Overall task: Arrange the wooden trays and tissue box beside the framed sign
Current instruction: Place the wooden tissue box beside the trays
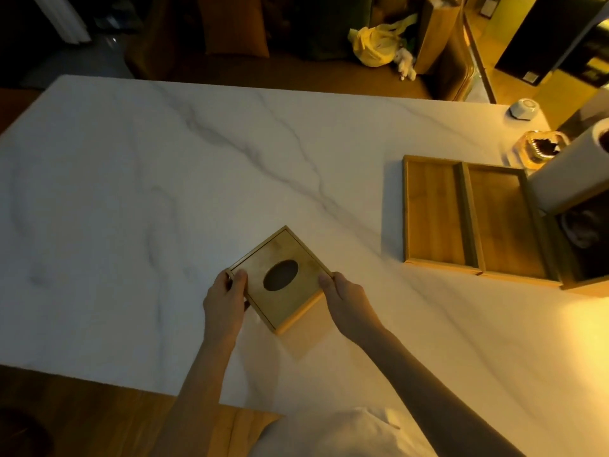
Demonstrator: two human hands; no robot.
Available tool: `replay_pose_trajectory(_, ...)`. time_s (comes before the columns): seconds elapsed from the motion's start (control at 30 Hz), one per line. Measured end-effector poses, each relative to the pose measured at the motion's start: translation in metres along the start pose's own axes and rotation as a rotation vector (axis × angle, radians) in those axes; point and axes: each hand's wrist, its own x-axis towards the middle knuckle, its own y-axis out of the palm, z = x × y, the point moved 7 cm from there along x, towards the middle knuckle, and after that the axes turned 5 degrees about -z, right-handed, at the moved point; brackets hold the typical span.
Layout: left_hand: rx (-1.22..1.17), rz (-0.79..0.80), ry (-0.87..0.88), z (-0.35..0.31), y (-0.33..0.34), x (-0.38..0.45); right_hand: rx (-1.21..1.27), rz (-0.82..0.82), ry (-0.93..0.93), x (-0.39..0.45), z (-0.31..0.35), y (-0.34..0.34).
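Holding the square wooden tissue box with the oval opening [280,280] between my left hand [225,297] and right hand [346,300], each grip closed on an opposite side, low over the white marble table [164,179]; two shallow rectangular wooden trays [474,219] lie side by side, touching, well apart to its right.

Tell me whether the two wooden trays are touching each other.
Touching. The head view shows the left tray and right tray side by side, long rims pressed together with no marble between them.

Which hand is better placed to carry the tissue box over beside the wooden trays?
Right hand: it grips the tissue box on the side facing the wooden trays; the left hand holds the far side.
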Motion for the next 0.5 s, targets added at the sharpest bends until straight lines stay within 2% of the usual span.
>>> replay_pose_trajectory(0.3,-0.01,0.101,0.182,-0.059,0.082,-0.033,0.108,-0.262,-0.029,-0.015,-0.028,-0.102)
replay_pose_trajectory(0.5,-0.007,0.226,0.249,-0.081,0.164,-0.077,0.166,-0.446,0.05,-0.046,-0.08,-0.181)
